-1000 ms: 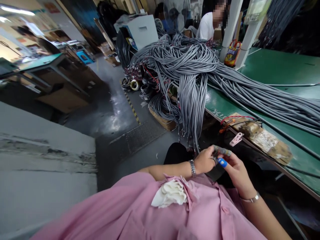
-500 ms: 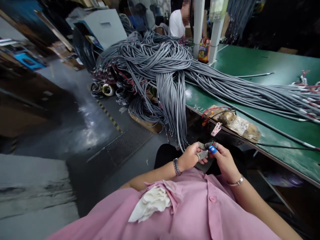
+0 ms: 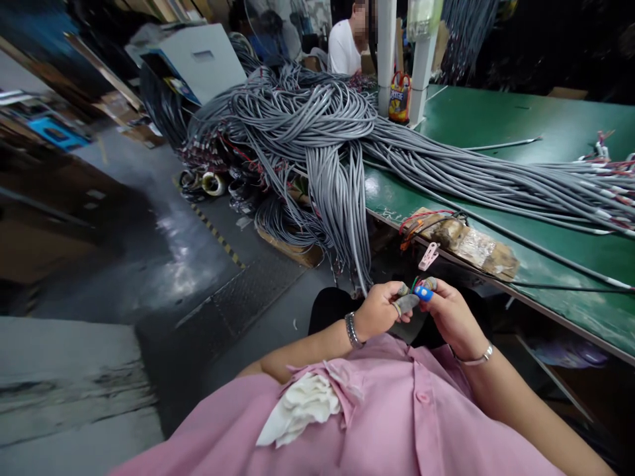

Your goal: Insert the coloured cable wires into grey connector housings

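Note:
Close in front of my body, my left hand (image 3: 381, 311) and my right hand (image 3: 452, 316) meet with their fingertips almost touching. Grey coverings wrap several fingertips, and a blue one is on my right thumb. Thin green and red wires (image 3: 415, 283) stick up between the fingertips, pinched by both hands. Whether these wires belong to a grey cable is hidden by my fingers. A pink clip (image 3: 428, 256) hangs just beyond my hands at the bench edge, beside a taped block (image 3: 464, 243) with red and black leads.
A large heap of grey cables (image 3: 302, 112) covers the left part of the green bench (image 3: 501, 112) and droops over its edge. Bundled cables run rightward. A person (image 3: 343, 46) in white sits behind. White posts (image 3: 387, 59) and a small colourful bag (image 3: 399, 99) stand at the heap.
My fingertips have shifted slightly on the wires, and the green one shows more now. The view has turned a little; the bench things stay put.

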Motion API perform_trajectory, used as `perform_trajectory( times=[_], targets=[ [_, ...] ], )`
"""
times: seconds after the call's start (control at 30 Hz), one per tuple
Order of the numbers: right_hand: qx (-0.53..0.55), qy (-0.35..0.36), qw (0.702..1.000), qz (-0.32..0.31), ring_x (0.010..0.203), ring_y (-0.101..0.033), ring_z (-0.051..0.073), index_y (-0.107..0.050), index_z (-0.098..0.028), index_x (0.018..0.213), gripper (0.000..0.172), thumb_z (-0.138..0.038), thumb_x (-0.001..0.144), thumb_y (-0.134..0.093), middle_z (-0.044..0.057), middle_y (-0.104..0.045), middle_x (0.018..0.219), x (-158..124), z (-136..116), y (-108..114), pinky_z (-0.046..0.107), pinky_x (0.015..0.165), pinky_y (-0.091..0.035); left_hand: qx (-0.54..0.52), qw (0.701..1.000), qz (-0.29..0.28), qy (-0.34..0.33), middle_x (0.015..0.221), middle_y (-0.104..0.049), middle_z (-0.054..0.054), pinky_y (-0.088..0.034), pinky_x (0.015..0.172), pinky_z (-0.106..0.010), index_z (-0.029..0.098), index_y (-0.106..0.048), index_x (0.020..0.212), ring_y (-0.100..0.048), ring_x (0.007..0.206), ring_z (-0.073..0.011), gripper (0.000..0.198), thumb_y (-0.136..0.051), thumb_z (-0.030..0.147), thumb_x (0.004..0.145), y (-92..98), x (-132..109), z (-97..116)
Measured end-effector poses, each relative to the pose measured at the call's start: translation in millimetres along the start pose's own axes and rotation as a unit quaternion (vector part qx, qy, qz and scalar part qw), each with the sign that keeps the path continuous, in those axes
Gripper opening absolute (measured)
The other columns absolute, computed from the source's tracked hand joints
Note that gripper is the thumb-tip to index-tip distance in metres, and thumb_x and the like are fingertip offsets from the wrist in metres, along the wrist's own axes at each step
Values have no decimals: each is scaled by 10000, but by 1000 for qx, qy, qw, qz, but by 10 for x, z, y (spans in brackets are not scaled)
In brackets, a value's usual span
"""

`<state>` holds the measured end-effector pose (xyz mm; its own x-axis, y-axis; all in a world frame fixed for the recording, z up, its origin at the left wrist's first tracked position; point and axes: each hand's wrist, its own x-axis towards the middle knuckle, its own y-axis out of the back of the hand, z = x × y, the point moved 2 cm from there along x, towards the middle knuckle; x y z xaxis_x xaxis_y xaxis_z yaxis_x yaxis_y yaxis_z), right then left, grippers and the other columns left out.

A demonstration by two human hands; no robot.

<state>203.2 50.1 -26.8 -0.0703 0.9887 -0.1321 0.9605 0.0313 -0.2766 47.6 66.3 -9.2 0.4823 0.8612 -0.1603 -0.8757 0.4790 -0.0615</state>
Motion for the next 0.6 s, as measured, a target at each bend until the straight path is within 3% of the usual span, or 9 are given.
perform_trajectory(
  times=[0.1,0.3,0.47,0.6],
  targets=[
    [-11,6,1000,-2,612,-449,112,-632,-188,736,137,-287,798,-704,-18,-552,661,-40,42,-28,239,575,-360,-47,997,57,4,673,-648,-33,-396,416,-166,132,-592,760,-600,506,-94,331,-630,456,815,12,-3,-43],
    [-98,55,994,-12,705,-517,140,-645,-199,748,163,-335,836,-665,1,-612,741,-84,22,-58,266,672,-413,-115,987,113,5,670,-649,-19,-321,359,-152,132,-611,812,-578,455,-78,310,-666,435,786,23,19,-87],
    [-124,65,990,31,751,-562,158,-643,-221,901,186,-398,844,-646,19,-643,847,-28,2,-14,274,669,-449,-128,983,125,38,606,-641,-5,-268,332,-148,142,-570,760,-548,400,-72,292,-713,395,737,16,23,-115],
    [-114,60,992,-16,696,-589,165,-603,-225,950,248,-392,797,-705,11,-634,792,23,-23,-84,291,647,-476,-119,986,115,38,590,-640,0,-278,337,-150,146,-555,740,-538,389,-71,295,-748,365,699,-15,23,-141]
  ],
)
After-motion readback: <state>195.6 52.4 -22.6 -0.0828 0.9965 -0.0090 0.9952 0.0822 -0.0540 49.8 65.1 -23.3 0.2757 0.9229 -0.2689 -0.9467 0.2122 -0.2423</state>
